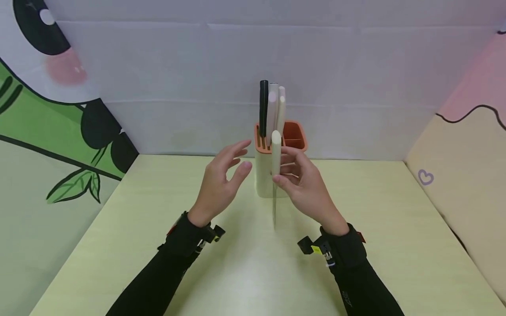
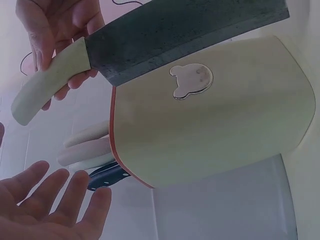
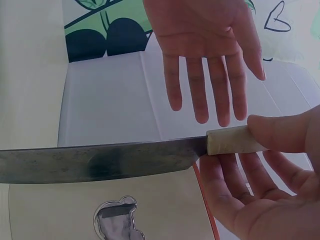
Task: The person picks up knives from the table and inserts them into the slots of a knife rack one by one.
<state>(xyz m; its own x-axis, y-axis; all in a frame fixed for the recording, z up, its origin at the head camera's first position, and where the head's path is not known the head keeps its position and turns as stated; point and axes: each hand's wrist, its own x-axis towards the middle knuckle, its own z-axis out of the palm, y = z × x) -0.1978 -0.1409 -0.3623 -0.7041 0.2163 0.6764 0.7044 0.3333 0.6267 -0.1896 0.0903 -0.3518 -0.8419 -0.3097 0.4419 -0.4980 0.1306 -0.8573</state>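
My right hand point(image 1: 306, 186) grips a cleaver point(image 1: 276, 153) by its cream handle, thumb on one side and fingers on the other. The dark, broad blade points down in the head view; in the left wrist view the blade point(image 2: 190, 40) passes in front of the knife holder point(image 2: 215, 130). My left hand point(image 1: 219, 182) is held up left of the cleaver, fingers extended and touching nothing. In the right wrist view its palm and straight fingers point(image 3: 200, 92) show apart from the handle. Behind both hands stands the cream knife holder with an orange rim and a bear-shaped badge point(image 2: 192, 80).
Several handled tools stand in the holder's left part, one with a black handle point(image 1: 263, 107) and others with pale handles point(image 1: 271, 114). An orange compartment point(image 1: 293, 131) is at its right. The pale table point(image 1: 150, 210) meets a printed cloth backdrop point(image 1: 178, 87).
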